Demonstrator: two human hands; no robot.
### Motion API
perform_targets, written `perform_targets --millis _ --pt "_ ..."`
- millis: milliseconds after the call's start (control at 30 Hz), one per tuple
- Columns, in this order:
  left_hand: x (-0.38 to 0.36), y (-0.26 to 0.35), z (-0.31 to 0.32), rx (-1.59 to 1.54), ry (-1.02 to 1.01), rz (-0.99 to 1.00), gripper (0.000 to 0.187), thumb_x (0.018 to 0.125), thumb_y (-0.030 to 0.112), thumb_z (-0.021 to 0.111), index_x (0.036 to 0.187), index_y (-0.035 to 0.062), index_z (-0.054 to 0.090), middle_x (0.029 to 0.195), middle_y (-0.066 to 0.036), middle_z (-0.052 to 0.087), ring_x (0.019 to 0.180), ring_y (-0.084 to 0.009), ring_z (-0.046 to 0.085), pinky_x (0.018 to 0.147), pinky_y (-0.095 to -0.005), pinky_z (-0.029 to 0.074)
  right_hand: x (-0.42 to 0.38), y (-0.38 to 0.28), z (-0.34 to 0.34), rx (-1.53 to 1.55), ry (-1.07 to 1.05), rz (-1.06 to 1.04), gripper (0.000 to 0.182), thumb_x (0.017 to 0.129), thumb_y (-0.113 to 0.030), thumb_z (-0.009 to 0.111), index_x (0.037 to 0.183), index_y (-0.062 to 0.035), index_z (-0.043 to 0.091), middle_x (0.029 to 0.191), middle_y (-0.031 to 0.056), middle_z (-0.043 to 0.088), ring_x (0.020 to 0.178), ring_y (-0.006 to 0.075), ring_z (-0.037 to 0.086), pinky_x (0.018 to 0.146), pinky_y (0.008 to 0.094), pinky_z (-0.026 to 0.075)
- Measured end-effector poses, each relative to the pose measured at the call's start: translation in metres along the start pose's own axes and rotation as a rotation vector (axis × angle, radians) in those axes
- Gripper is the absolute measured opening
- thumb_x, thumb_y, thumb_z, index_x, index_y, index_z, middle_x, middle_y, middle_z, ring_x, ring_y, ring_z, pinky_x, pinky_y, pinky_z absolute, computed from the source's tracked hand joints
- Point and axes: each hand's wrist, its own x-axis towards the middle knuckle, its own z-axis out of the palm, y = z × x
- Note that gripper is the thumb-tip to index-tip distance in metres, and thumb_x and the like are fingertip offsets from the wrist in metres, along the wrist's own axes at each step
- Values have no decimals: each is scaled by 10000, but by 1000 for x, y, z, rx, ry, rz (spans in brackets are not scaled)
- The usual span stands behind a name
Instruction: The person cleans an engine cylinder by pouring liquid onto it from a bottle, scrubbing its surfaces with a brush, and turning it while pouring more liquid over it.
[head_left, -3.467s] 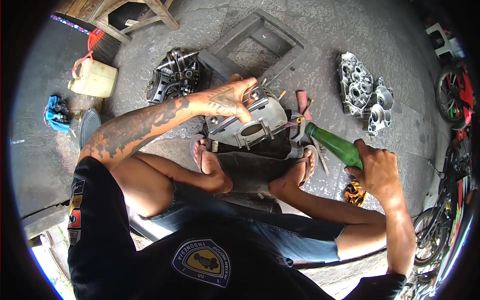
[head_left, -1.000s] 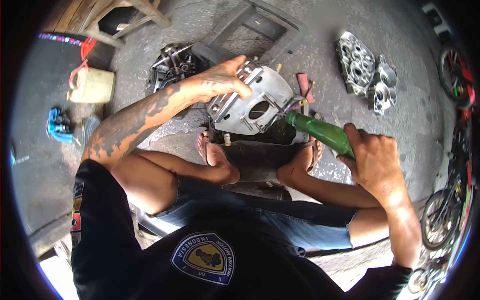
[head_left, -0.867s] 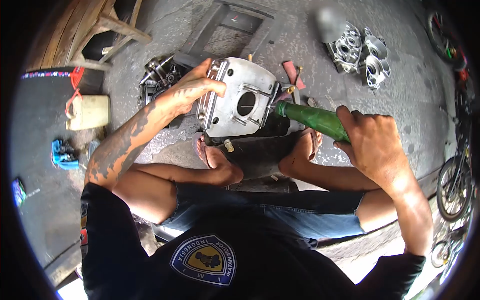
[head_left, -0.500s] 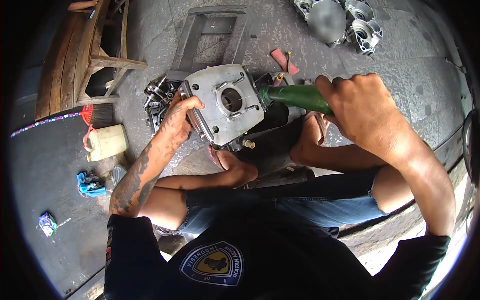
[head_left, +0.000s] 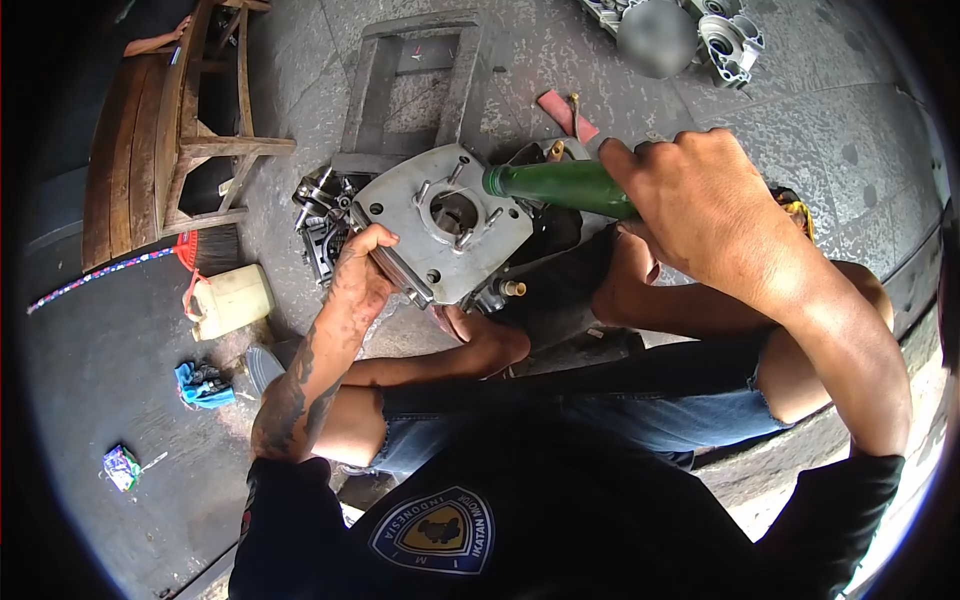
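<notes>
A grey metal engine part (head_left: 400,205) with a round opening and several studs is tilted in front of me. My left hand (head_left: 362,268) grips its left edge, thumb on the upper face. My right hand (head_left: 705,205) is wrapped round a green glass bottle (head_left: 565,186), held nearly level. The bottle's mouth is at the upper right of the part's face, close to a stud; whether they touch, I cannot tell. A brass-coloured fitting (head_left: 513,289) sticks out at the part's lower right.
Metal parts (head_left: 318,230) lie left of the engine part. Beyond it is a grey frame (head_left: 370,90), with a red strip (head_left: 566,113) to its right. Castings (head_left: 730,45) sit at the upper right. A wooden bench (head_left: 125,150), a jerrycan (head_left: 232,302) and a person's arm (head_left: 155,42) are left.
The bottle has moved left, its mouth now over the part's face rather than at its right edge. The engine part has turned slightly. The camera view has shifted a little.
</notes>
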Motion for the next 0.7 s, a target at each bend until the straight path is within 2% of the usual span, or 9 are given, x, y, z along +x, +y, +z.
perform_targets --millis 200,333,533,567,633,700 --pt "5 0 -3 -10 2 19 534 790 192 571 1293 22 509 1208 -112 603 1088 -287 623 870 -521 541 4 2 -3 51 14 -15 425 796 -290 763 1061 -19 569 743 111 668 711 274 701 638 359 546" --pt "8 -2 -1 -12 35 141 472 769 133 584 1230 36 555 1140 -90 611 1055 -264 619 889 -499 526 3 4 -9 14 20 -81 378 785 -224 747 1049 -14 575 726 110 672 703 275 702 630 361 541" --pt "7 2 5 6 44 147 436 756 99 588 1188 49 577 1083 -75 608 1024 -241 615 880 -474 529 6 10 -17 -50 -33 -137 327 763 -142 724 1028 -11 583 704 105 674 703 261 706 626 344 537" --pt "6 4 6 5 44 148 436 756 99 588 1188 49 577 1083 -75 608 1024 -241 615 880 -474 529 9 11 -18 -57 -36 -140 325 762 -139 724 1026 -12 583 705 104 675 706 257 707 626 340 537" --pt "6 9 9 -23 61 70 573 707 44 595 1274 74 517 1140 -84 594 1052 -239 607 897 -418 539 13 14 -21 -112 -40 -138 321 764 -133 722 1027 -14 582 706 102 677 714 246 710 623 330 536" --pt "6 8 11 -20 57 69 577 705 45 595 1276 78 516 1142 -86 592 1053 -241 605 895 -426 539 15 15 -23 -166 -34 -131 318 767 -129 719 1029 -15 580 707 101 678 719 239 712 621 323 535"
